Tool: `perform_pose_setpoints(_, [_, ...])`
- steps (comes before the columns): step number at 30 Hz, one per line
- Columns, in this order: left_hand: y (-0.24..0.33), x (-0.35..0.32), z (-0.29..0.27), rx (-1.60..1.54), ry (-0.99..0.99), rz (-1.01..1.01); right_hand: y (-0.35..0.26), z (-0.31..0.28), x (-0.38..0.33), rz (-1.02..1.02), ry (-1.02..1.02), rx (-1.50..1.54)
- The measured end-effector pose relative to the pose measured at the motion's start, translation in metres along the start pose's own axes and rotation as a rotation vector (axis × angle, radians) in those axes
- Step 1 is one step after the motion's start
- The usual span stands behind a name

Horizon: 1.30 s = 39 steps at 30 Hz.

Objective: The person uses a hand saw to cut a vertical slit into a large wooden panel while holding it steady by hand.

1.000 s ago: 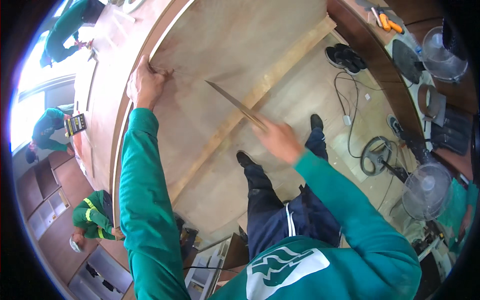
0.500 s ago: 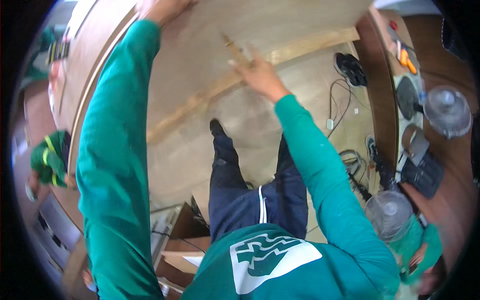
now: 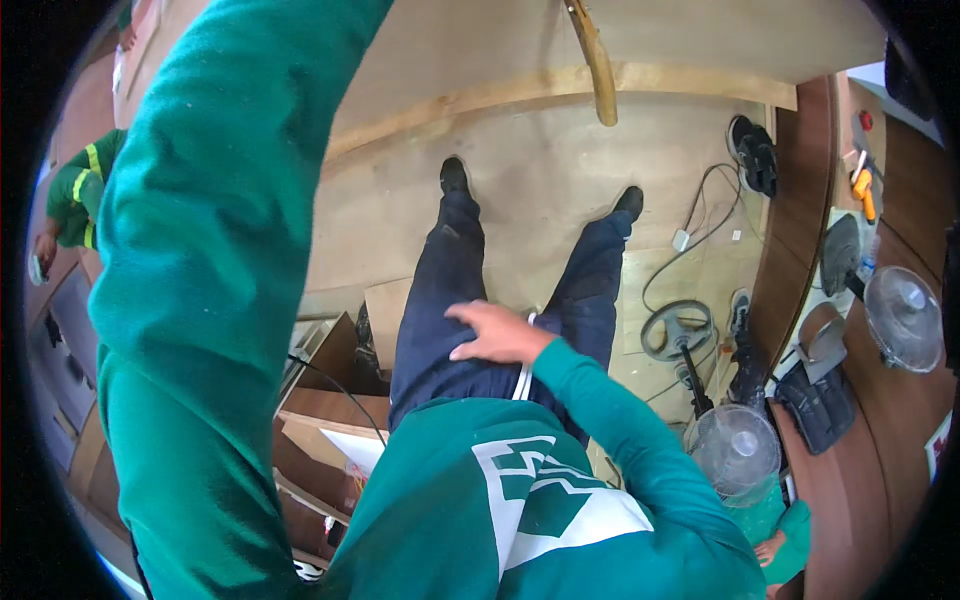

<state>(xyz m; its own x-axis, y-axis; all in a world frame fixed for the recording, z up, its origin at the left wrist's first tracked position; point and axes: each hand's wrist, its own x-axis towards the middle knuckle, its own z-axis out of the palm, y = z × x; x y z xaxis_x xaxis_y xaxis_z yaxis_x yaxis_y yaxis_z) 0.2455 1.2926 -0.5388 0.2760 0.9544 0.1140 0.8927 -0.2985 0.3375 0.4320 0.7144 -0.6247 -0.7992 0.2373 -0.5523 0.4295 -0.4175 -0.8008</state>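
My right hand [image 3: 492, 334] hovers in front of my thighs at waist height, its thumb and forefinger apart and nothing visible in it. My left arm [image 3: 215, 230] stretches up past the top of the picture, so my left hand is out of sight. On the pale board [image 3: 690, 40] before me lies a tool with a curved wooden handle [image 3: 597, 70]. The handle sticks out over the board's wooden front edge [image 3: 470, 100] toward me. The tool's other end is cut off by the picture's upper border.
Black shoes [image 3: 752, 155] and a cable [image 3: 690, 215] lie on the floor at right. Two fans [image 3: 903, 318] stand there, beside a brown bench with an orange-handled tool [image 3: 863, 192]. Open wooden boxes [image 3: 320, 405] sit at lower left. People in green work at far left and lower right.
My right hand has come away from beside the wooden-handled tool and down to my waist. My left hand has left the picture upward. The view has shifted, and the tool's handle now points toward me.
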Motion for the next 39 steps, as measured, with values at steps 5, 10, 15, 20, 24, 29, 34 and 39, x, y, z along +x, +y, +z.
perform_pose_setpoints(5, [0.014, 0.004, -0.011, 0.07, -0.038, 0.008, 0.015, 0.034, 0.033, -0.097, 0.004, 0.0])
perform_pose_setpoints(10, [-0.005, -0.004, -0.015, -0.043, -0.021, 0.013, -0.015, 0.011, -0.006, -0.226, -0.51, 0.231])
perform_pose_setpoints(15, [0.026, -0.026, -0.02, -0.083, 0.023, -0.182, 0.005, -0.042, -0.082, -0.137, -0.308, 0.218])
perform_pose_setpoints(20, [0.022, -0.022, -0.029, -0.082, -0.174, -0.182, 0.048, -0.115, -0.19, 0.085, 0.442, -0.355])
perform_pose_setpoints(24, [0.007, -0.027, -0.022, -0.178, -0.124, -0.361, 0.116, -0.097, -0.27, 0.142, 0.322, -0.737])
perform_pose_setpoints(29, [0.017, -0.026, -0.023, -0.005, -0.023, -0.131, 0.133, -0.07, -0.275, 0.242, 0.293, -0.368])
perform_pose_setpoints(34, [-0.023, -0.004, 0.015, -0.036, 0.071, -0.046, 0.106, -0.051, -0.316, 0.483, -0.213, 0.373])
perform_pose_setpoints(39, [-0.031, -0.01, 0.018, -0.007, 0.093, -0.023, 0.076, -0.148, -0.172, 0.133, 0.331, -0.411])
